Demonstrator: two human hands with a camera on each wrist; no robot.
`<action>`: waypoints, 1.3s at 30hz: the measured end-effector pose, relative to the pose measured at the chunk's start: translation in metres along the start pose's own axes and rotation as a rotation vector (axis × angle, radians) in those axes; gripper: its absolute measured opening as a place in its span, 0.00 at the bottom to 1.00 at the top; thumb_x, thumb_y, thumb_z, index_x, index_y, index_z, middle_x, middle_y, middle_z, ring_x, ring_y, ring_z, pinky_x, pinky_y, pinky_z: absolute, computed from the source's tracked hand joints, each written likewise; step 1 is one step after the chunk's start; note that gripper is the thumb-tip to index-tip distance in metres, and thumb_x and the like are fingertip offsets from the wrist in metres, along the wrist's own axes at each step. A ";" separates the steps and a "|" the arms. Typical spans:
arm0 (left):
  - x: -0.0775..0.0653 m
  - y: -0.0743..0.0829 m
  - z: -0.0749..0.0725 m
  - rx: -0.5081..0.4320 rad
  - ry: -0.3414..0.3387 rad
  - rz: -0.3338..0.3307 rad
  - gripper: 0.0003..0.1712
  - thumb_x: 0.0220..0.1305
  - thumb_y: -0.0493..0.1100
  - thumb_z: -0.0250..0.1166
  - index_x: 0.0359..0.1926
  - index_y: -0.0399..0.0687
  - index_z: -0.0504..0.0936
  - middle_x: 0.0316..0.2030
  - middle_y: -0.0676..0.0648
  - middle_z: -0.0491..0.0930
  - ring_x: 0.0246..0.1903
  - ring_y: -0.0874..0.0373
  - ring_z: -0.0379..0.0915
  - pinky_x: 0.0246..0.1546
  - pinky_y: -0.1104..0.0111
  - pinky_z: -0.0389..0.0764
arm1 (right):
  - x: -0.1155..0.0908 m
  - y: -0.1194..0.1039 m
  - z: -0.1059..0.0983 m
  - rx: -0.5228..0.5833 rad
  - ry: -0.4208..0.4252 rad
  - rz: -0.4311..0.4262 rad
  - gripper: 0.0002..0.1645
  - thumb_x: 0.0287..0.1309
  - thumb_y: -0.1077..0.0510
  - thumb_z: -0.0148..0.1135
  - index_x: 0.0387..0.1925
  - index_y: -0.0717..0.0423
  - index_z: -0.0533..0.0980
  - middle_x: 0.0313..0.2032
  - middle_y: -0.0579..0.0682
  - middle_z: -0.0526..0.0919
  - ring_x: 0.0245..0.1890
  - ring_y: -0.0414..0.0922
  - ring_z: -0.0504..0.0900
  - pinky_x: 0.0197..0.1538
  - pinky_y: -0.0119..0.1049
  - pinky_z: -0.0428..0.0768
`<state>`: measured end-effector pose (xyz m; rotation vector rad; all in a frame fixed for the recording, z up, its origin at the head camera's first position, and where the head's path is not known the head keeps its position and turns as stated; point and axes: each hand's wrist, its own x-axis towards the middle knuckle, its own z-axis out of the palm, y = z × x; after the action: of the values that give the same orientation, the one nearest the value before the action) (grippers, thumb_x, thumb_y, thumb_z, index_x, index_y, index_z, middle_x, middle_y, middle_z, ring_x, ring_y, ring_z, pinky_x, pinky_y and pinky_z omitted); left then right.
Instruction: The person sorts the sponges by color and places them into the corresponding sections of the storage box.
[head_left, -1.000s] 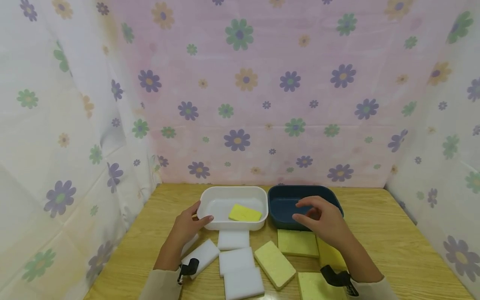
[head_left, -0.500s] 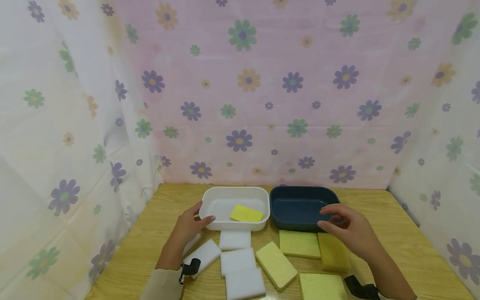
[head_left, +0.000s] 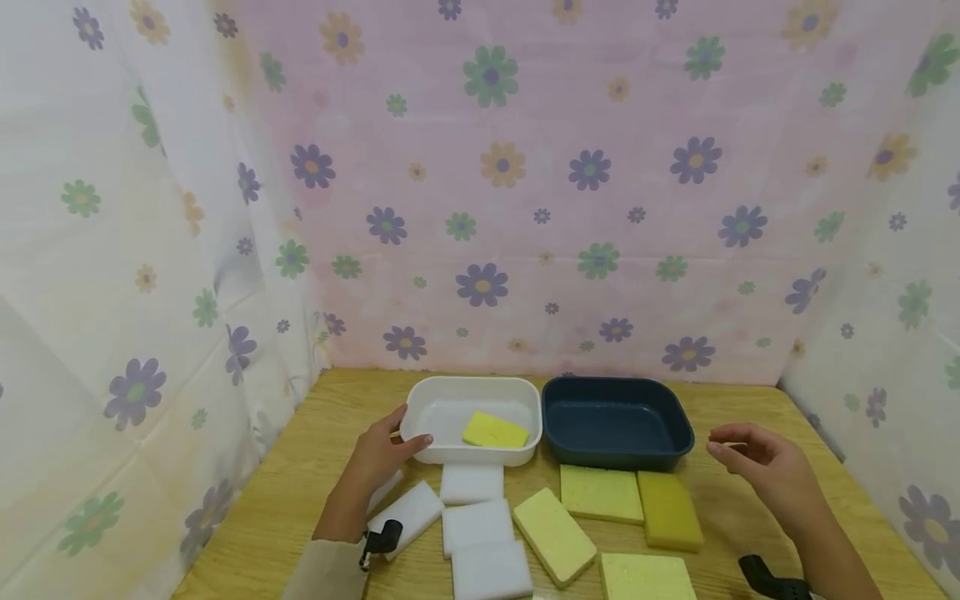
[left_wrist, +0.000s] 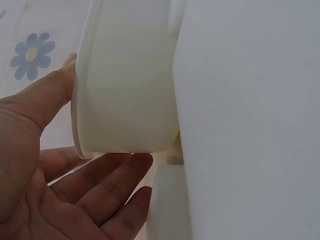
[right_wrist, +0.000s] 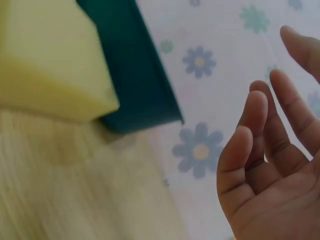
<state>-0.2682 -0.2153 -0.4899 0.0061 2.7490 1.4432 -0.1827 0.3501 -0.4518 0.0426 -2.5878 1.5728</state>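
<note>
I've left grip [head_left: 377,454] curled on left end of white tray [head_left: 480,456], right grip [head_left: 774,468] half-open, empty, right of navy tray [head_left: 618,457].

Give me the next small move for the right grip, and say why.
Probably ease the right grip left to steady the right end of the dark blue, rounded-rectangular plastic tub: that grip holds nothing and hovers just beside that end, while the left grip holds the white, rounded-rectangular plastic tub by its left end.

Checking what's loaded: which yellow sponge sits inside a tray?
The bright yellow sponge, in the white tray; the other four yellow sponges lie on the table.
</note>
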 end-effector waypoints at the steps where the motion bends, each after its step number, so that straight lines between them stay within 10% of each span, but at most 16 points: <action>1: 0.000 -0.001 0.000 0.002 -0.001 -0.004 0.56 0.62 0.62 0.74 0.81 0.47 0.57 0.75 0.34 0.64 0.67 0.37 0.73 0.57 0.53 0.84 | 0.000 0.006 -0.002 0.029 -0.006 0.008 0.25 0.73 0.46 0.63 0.62 0.56 0.78 0.50 0.29 0.84 0.47 0.33 0.85 0.45 0.33 0.86; 10: 0.000 -0.004 0.000 0.003 0.004 -0.017 0.56 0.62 0.61 0.74 0.81 0.47 0.57 0.75 0.34 0.64 0.67 0.38 0.74 0.57 0.53 0.84 | 0.005 0.040 -0.001 0.282 -0.063 0.103 0.20 0.74 0.53 0.62 0.60 0.58 0.78 0.49 0.32 0.86 0.47 0.38 0.85 0.46 0.34 0.87; 29: 0.000 0.002 0.000 0.007 -0.004 -0.003 0.56 0.62 0.61 0.74 0.81 0.46 0.56 0.75 0.34 0.63 0.67 0.38 0.73 0.58 0.53 0.83 | 0.013 0.073 0.007 0.170 -0.486 0.002 0.34 0.75 0.62 0.57 0.76 0.67 0.60 0.71 0.63 0.72 0.60 0.30 0.79 0.57 0.33 0.83; 39: 0.000 0.002 -0.001 0.001 -0.008 -0.003 0.57 0.62 0.62 0.73 0.82 0.45 0.56 0.76 0.33 0.63 0.67 0.38 0.73 0.59 0.52 0.83 | 0.011 0.066 0.010 0.112 -0.505 -0.041 0.36 0.70 0.61 0.64 0.74 0.69 0.64 0.68 0.64 0.74 0.59 0.27 0.78 0.57 0.27 0.79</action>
<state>-0.2684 -0.2146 -0.4876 0.0077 2.7428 1.4377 -0.1999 0.3726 -0.5136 0.5685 -2.8165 1.8915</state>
